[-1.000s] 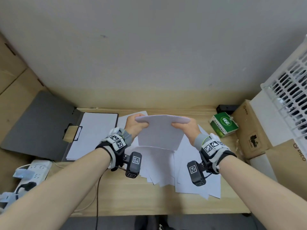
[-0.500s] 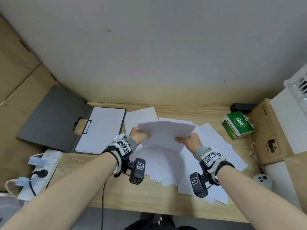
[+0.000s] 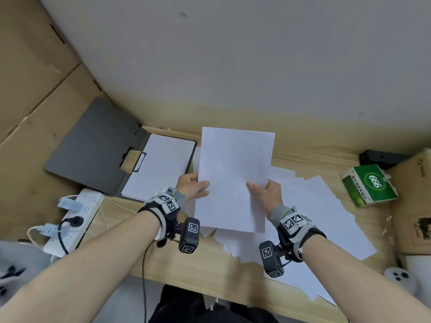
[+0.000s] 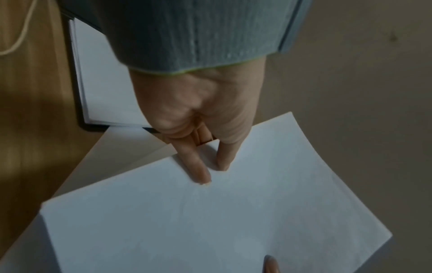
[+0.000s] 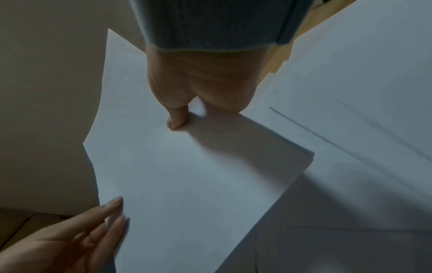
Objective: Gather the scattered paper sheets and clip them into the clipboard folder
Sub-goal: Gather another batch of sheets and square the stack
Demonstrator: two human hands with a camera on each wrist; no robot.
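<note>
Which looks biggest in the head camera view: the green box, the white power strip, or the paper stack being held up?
1. The held paper stack, though it is raised nearer the camera, which flatters it.
2 and 3. The white power strip and the green box look about alike; I would not rank them.

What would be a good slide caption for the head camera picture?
Both hands, left hand and right hand, hold a paper stack above scattered sheets, beside the open clipboard folder.

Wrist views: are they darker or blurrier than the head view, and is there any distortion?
Head view: bright, sharp, edges bowed by the wide lens. Left wrist view: dim, soft, left hand on the paper stack. Right wrist view: dim too, right hand casting a shadow on the stack.
</note>
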